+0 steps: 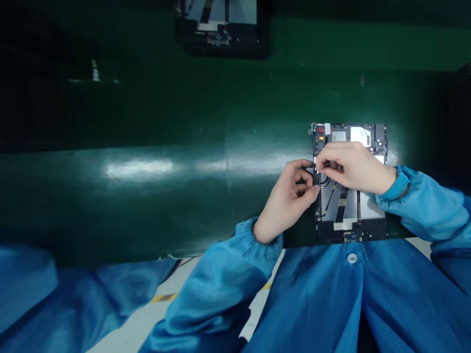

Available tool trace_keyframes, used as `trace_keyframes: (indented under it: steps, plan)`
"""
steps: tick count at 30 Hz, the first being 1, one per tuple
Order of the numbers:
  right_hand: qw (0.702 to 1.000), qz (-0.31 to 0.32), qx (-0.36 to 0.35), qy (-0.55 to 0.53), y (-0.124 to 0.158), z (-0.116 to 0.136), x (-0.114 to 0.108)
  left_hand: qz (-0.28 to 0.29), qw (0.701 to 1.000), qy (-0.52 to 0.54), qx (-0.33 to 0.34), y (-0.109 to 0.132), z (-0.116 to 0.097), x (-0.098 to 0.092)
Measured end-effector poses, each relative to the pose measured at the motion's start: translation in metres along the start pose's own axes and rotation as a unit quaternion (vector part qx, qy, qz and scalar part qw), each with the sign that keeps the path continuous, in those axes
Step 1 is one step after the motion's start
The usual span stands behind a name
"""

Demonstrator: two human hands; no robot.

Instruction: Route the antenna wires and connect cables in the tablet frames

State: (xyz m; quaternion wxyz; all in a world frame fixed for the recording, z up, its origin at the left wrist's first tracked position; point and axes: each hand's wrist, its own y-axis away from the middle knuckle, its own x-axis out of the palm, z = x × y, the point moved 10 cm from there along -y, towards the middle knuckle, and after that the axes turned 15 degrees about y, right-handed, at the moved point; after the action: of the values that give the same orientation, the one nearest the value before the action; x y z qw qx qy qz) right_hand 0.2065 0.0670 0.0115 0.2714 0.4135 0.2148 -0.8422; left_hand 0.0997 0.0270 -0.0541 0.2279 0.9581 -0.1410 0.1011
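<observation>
the right hand (353,166) is pinching a slim metal tool (328,163) in a closed grip, its tip at the left edge of an opened tablet chassis (351,230); the left hand (285,201) is clenching that same edge; the chassis is lying flat on the green surface (147,206), just ahead of the blue sleeves (221,289)

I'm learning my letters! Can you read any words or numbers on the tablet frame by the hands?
White label on the tablet frame: faint marks, too small to read.
Small board at the frame's bottom edge: too small and blurred to read.
Nothing here can be read clearly.
</observation>
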Motion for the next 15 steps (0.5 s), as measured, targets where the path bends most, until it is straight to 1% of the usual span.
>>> trace_keyframes:
  steps: [4,7,11,15]
  plan:
    - [1.0,-0.006,-0.001,0.0,0.0001,0.0004,-0.001,0.004,1.0,-0.006,0.009,-0.0004,-0.0016,0.0012]
    - [1.0,-0.011,-0.005,-0.002,0.0007,0.0007,-0.0021,0.006,1.0,-0.004,0.002,0.0004,-0.0014,0.0028]
    - [1.0,-0.019,-0.01,0.004,0.0003,0.0011,-0.0027,-0.01,1.0,-0.009,-0.004,-0.0002,-0.0019,0.0026]
    - [0.999,-0.043,-0.002,0.03,-0.0031,-0.0023,-0.0061,-0.02,0.999,-0.031,-0.006,-0.0064,-0.0055,0.0008]
